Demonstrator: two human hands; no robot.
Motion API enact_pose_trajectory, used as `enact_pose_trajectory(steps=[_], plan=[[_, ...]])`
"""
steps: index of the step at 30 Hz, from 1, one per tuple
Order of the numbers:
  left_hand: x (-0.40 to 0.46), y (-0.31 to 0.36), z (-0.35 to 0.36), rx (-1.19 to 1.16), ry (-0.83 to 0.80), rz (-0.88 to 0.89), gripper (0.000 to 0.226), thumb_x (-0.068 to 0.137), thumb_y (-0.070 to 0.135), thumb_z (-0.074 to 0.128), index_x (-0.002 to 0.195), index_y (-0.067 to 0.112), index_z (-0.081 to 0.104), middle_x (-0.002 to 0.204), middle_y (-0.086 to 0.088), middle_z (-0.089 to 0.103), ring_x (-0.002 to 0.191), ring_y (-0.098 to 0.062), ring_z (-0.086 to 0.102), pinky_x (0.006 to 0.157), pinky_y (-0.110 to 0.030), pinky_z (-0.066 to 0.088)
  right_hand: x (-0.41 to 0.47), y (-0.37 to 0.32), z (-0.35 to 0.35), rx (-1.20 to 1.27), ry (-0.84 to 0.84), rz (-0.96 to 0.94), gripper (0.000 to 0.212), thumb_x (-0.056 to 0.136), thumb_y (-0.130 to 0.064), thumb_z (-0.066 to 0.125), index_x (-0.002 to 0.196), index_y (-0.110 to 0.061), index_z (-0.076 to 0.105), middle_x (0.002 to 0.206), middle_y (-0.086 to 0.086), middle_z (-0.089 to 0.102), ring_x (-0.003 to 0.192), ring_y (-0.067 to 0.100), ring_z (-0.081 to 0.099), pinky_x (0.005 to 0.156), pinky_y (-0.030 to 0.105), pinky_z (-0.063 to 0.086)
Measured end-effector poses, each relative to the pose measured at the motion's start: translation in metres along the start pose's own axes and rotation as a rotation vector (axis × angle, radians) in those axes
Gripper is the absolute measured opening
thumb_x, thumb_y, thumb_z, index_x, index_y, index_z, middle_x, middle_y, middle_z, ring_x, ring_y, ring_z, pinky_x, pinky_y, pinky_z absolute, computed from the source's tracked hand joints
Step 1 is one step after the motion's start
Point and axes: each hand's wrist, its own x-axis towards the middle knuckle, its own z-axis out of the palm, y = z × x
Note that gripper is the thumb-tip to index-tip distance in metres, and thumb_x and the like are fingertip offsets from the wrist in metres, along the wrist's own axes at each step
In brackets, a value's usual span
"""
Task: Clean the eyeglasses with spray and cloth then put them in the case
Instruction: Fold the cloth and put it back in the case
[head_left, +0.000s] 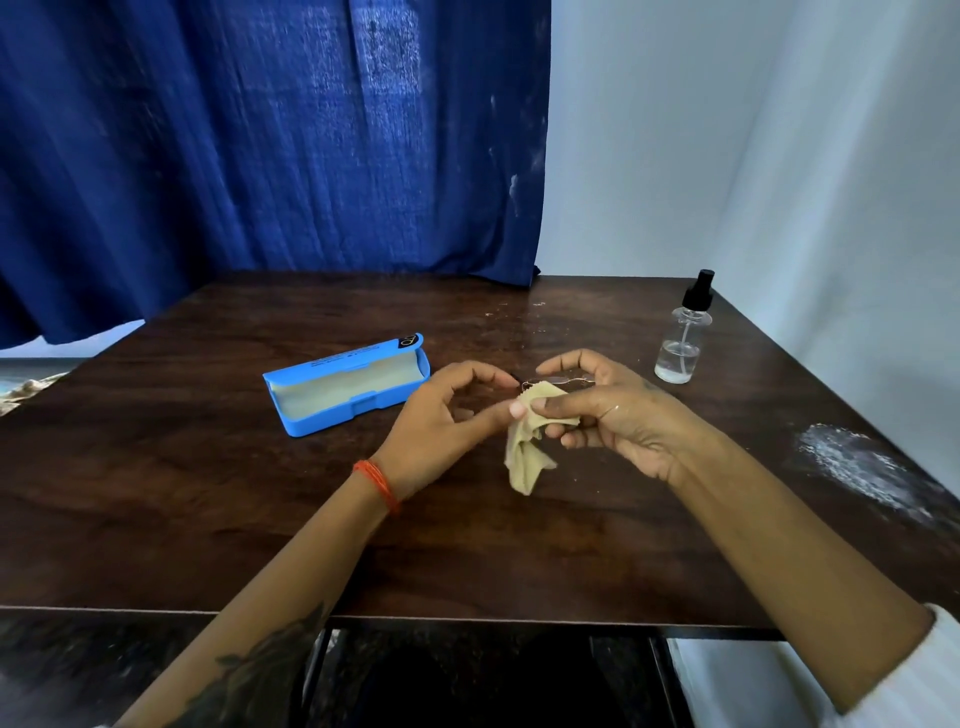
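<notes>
Above the middle of the dark wooden table (467, 545), both hands are raised with the eyeglasses (558, 382) held between them. The right hand (608, 415) pinches the tan cloth (527, 452) against the near lens with its thumb, the rest of the cloth hanging loose below. The left hand (457, 415) curls its fingers towards the frame's left end; it looks to be steadying it, though the contact is too small for me to be sure.

The frame is thin wire, and I would guess the main risk is twisting it if the two hands press unevenly while rubbing. The dangling cloth could also snag a hinge or temple. A slack grip on the left would let the glasses tip down onto the table.

To the left, the blue case (348, 384) lies open, lid back, showing only its pale lining; nothing sits in it. Well apart to the right, the clear spray bottle (680, 338) stands upright, black nozzle on, with a shallow layer of liquid at the bottom.
</notes>
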Motion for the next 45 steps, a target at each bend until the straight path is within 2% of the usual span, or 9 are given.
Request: enact_pose_trajectory(steps=[3, 7, 13, 16, 20, 24, 30, 39, 45], plan=[[-0.005, 0.006, 0.006, 0.118, -0.008, 0.067, 0.048, 0.063, 0.043, 0.078, 0.105, 0.034, 0.056, 0.104, 0.010, 0.062, 0.098, -0.003, 0.059, 0.083, -0.026, 0.052, 0.001, -0.003, 0.002, 0.007, 0.057, -0.045, 0.019, 0.078, 0.002, 0.067, 0.089, -0.013, 0.062, 0.057, 0.003, 0.068, 0.045, 0.006, 0.060, 0.039, 0.015, 0.046], [-0.005, 0.007, 0.015, 0.149, 0.144, 0.124, 0.027, 0.078, 0.013, 0.070, 0.101, 0.024, 0.059, 0.094, 0.005, 0.067, 0.088, -0.005, 0.064, 0.078, -0.026, 0.054, 0.002, -0.006, 0.002, -0.009, 0.044, -0.081, 0.006, 0.078, -0.005, 0.068, 0.081, -0.007, 0.073, 0.064, 0.005, 0.069, 0.051, 0.003, 0.060, 0.045, 0.013, 0.049], [-0.005, 0.008, 0.013, 0.040, 0.103, 0.032, 0.010, 0.085, 0.016, 0.061, 0.087, 0.023, 0.068, 0.088, 0.003, 0.072, 0.087, -0.008, 0.066, 0.079, -0.026, 0.053, -0.008, -0.005, 0.004, -0.442, 0.031, -0.242, 0.038, 0.057, -0.044, 0.079, 0.085, -0.020, 0.072, 0.081, -0.002, 0.072, 0.077, 0.009, 0.065, 0.068, 0.023, 0.051], [-0.004, 0.007, 0.011, -0.057, 0.034, -0.025, 0.010, 0.086, 0.015, 0.061, 0.089, 0.021, 0.069, 0.087, 0.000, 0.072, 0.085, -0.008, 0.066, 0.077, -0.024, 0.053, -0.004, 0.000, 0.006, -0.729, 0.183, -0.467, 0.013, 0.074, -0.034, 0.073, 0.076, -0.020, 0.071, 0.074, 0.002, 0.068, 0.070, 0.014, 0.060, 0.063, 0.032, 0.045], [-0.002, 0.004, 0.001, -0.080, -0.039, -0.109, 0.014, 0.082, 0.015, 0.066, 0.093, 0.023, 0.068, 0.089, 0.005, 0.072, 0.082, -0.003, 0.066, 0.070, -0.016, 0.050, 0.001, -0.003, -0.001, -0.415, 0.189, -0.292, 0.009, 0.079, -0.014, 0.066, 0.076, -0.019, 0.073, 0.078, 0.000, 0.070, 0.080, 0.015, 0.063, 0.075, 0.031, 0.048], [-0.003, 0.003, -0.011, -0.052, -0.080, -0.135, 0.014, 0.079, 0.014, 0.069, 0.088, 0.025, 0.069, 0.081, 0.012, 0.070, 0.076, 0.003, 0.065, 0.062, -0.010, 0.047, 0.003, -0.005, -0.009, -0.256, 0.255, -0.169, 0.020, 0.076, 0.000, 0.057, 0.070, -0.016, 0.067, 0.069, 0.007, 0.063, 0.052, 0.009, 0.059, 0.048, 0.021, 0.049], [-0.002, 0.009, -0.020, -0.039, -0.197, -0.173, 0.012, 0.079, 0.014, 0.069, 0.090, 0.019, 0.070, 0.080, 0.007, 0.072, 0.077, -0.002, 0.065, 0.065, -0.015, 0.051, 0.000, -0.001, -0.016, -0.124, -0.034, 0.036, 0.019, 0.078, -0.023, 0.066, 0.094, -0.011, 0.067, 0.069, 0.001, 0.065, 0.058, 0.010, 0.063, 0.050, 0.023, 0.052], [-0.006, -0.003, -0.039, 0.096, -0.332, -0.288, 0.018, 0.074, 0.017, 0.074, 0.091, 0.022, 0.072, 0.092, 0.000, 0.074, 0.084, -0.008, 0.067, 0.071, -0.017, 0.052, 0.002, 0.018, -0.018, -0.547, -0.060, 0.014, 0.018, 0.071, 0.002, 0.073, 0.077, -0.014, 0.072, 0.065, -0.002, 0.068, 0.059, 0.004, 0.064, 0.049, 0.016, 0.048], [-0.007, -0.013, -0.039, 0.434, -0.170, -0.133, 0.018, 0.073, 0.014, 0.074, 0.077, 0.032, 0.070, 0.078, 0.017, 0.066, 0.075, 0.012, 0.057, 0.063, -0.004, 0.041, 0.011, 0.031, -0.017, -0.959, 0.212, -0.347, 0.020, 0.068, -0.006, 0.074, 0.073, -0.025, 0.071, 0.069, -0.006, 0.066, 0.066, 0.009, 0.059, 0.063, 0.022, 0.043]])
